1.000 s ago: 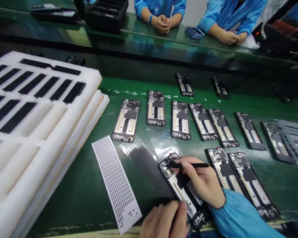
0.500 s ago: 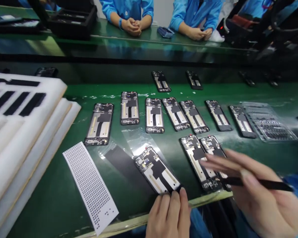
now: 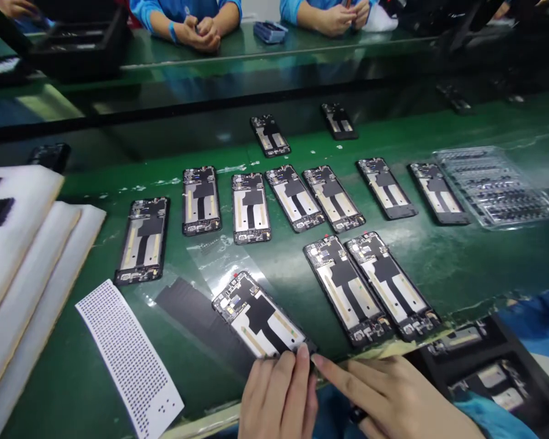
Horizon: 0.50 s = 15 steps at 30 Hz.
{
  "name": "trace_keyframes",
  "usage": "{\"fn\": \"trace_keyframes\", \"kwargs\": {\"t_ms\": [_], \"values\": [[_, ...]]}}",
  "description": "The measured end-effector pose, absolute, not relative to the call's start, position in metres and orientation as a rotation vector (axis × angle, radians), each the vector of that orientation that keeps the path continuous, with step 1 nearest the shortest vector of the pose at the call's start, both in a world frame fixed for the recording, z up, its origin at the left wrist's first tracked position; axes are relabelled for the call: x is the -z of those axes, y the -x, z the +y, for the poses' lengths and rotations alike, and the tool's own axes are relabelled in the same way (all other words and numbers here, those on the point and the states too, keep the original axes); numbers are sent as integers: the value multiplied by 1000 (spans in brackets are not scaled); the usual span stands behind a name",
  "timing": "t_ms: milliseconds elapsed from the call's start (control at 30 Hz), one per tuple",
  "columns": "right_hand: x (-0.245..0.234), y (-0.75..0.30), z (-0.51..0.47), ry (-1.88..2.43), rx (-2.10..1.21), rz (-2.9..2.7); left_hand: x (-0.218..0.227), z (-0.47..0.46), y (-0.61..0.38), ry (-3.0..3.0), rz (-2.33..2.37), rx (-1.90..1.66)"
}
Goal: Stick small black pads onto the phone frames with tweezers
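Left grip [image 3: 279,396] pinches near end of phone frame [image 3: 260,317]; right grip [image 3: 393,396] beside it, closure unclear | we judge it light, fragile — hold edges.

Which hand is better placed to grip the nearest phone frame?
Left, likely: the left hand has fingertips on the phone frame; the right hand only points one finger at its corner.

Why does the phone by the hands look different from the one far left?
The near phone frame lies slanted, partly over a black strip; the left phone frame lies almost straight on bare green mat. The left hand and right hand touch the near one's end; nothing touches the left one. Both lie open side up with matching insides.
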State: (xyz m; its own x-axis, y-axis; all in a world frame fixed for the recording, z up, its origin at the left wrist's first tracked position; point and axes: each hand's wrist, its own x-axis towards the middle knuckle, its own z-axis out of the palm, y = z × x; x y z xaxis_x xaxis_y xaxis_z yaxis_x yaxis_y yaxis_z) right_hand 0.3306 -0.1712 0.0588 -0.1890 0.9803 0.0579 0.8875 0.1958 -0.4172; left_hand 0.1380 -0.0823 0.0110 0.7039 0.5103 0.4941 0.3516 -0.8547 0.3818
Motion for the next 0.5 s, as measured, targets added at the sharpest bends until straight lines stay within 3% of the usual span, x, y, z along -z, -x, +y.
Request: {"fn": "trace_keyframes", "kwargs": {"t_ms": [133,267,367,500], "values": [[-52,-321,-165,1866,-276,-2353,-15,-79,-138,-2697,694,-850],[-55,-317,-162,1908,8,-2415,-25,-72,-140,-2706,999,-625],[-71,-321,-142,1921,-190,-2412,-28,-68,-144,-2737,1180,-376],[-74,-319,-103,2123,-510,-2182,-22,-62,-148,-2681,1274,-496]]}}
